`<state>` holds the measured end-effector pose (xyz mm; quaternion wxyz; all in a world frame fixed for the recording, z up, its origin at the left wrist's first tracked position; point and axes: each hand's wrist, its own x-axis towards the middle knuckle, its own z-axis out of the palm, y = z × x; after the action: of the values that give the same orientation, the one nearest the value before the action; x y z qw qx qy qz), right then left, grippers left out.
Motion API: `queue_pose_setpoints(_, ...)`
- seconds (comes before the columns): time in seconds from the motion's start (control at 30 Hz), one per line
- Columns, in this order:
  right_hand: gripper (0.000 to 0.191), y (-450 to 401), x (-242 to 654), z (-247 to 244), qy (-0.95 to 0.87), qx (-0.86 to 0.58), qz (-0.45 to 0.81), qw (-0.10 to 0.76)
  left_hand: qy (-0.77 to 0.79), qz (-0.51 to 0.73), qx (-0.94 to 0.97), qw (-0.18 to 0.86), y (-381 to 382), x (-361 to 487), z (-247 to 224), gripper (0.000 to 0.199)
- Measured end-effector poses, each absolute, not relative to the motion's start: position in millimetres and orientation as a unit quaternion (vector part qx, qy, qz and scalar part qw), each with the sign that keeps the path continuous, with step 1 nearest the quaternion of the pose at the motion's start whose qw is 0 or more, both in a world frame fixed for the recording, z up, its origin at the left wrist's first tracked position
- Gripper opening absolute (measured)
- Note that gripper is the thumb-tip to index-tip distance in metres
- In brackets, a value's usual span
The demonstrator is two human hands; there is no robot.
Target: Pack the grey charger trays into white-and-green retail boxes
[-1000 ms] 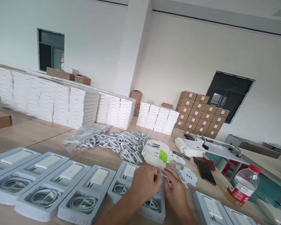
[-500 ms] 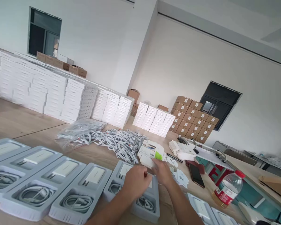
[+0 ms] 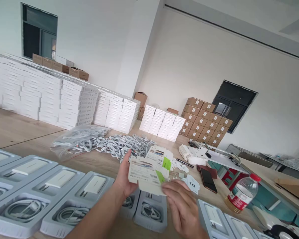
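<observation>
A flat printed card box (image 3: pixel 146 172) with a green patch is held up between my two hands. My left hand (image 3: pixel 124 177) grips its left edge, thumb pointing up. My right hand (image 3: pixel 181 202) pinches its lower right corner. Similar flat card boxes (image 3: pixel 168 159) lie on the table just behind. Below and to the left stand grey trays (image 3: pixel 47 199), each with a white charger (image 3: pixel 61 178) and a coiled cable (image 3: pixel 25 209). One more tray (image 3: pixel 153 224) sits under the held card, its upper part partly covered.
Loose cables (image 3: pixel 122 144) and a plastic bag (image 3: pixel 77 137) lie behind the trays. To the right are a phone (image 3: pixel 208 179), a red-capped bottle (image 3: pixel 243 194) and more trays (image 3: pixel 211 215). White box stacks (image 3: pixel 72 103) line the table's back.
A flat card box has been lifted off the pile and is now between my hands. My left hand has moved left and opened from a fist to grip it. The view has shifted slightly.
</observation>
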<state>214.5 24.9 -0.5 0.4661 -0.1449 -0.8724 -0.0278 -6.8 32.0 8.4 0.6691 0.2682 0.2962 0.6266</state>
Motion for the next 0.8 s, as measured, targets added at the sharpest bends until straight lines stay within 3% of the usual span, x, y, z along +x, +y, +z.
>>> queue_pose_setpoints(0.1, 0.023, 17.6, 211.6, 4.3, -0.856, -0.165, 0.166, 0.462, 0.309, 0.546, 0.251, 0.738, 30.2, -13.6, 11.9, 0.053)
queue_pose_setpoints(0.27, 0.047, 71.1, 226.8, -13.7, -0.638, -0.379, 0.374, 0.555, 0.311, 0.533, 0.309, 0.724, 21.0, 3.5, 10.6, 0.063)
queue_pose_setpoints(0.33, 0.064, 90.0, 234.0, -21.4, -0.583, -0.388, 0.463, 0.544, 0.29, 0.517, 0.346, 0.727, 17.6, 11.6, 8.6, 0.064)
queue_pose_setpoints(0.4, 0.058, 98.3, 237.8, -24.7, -0.575, -0.35, 0.539, 0.507, 0.279, 0.487, 0.361, 0.745, 17.3, 15.3, 6.0, 0.058)
queue_pose_setpoints(0.57, 0.036, 87.2, 233.6, -19.0, -0.64, -0.314, 0.569, 0.41, 0.327, 0.446, 0.368, 0.748, 26.0, 11.0, -1.2, 0.038)
queue_pose_setpoints(0.8, 0.018, 75.2, 232.9, -15.5, -0.745, -0.318, 0.506, 0.296, 0.497, 0.378, 0.45, 0.638, 29.2, 13.4, -6.6, 0.038)
